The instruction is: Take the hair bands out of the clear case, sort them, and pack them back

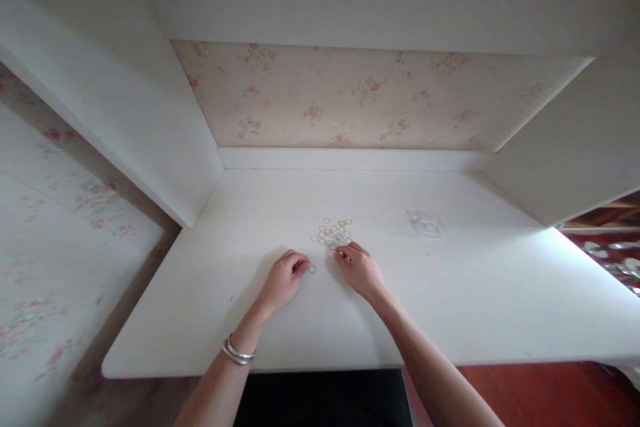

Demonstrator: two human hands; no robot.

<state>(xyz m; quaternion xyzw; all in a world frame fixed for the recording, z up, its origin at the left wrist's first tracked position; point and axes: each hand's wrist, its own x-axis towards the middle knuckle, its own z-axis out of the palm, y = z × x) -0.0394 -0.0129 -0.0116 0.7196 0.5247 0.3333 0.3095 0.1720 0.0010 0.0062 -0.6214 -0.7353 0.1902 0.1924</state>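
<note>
No text, label, brand, number or sign can be read — not anywhere here.

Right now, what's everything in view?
Desk: one, white, centre.
Rings: many, mixed colours, desk's middle.
Lone ring: one, dark, nearer desk's front.
Packet: one, transparent, right of rings.
Panels: several, white, around desk.
Wallpaper: two stretches, pale, flowered, behind and left.
Patterned surface: one, reddish, right edge.
Floor: one, reddish, lower right.
Unclear object: one, black, below desk.
Bangle: one or two, silver, left wrist.
Left grip: one, bare hand, by lone ring.
Right grip: one, bare hand, at rings.
</note>
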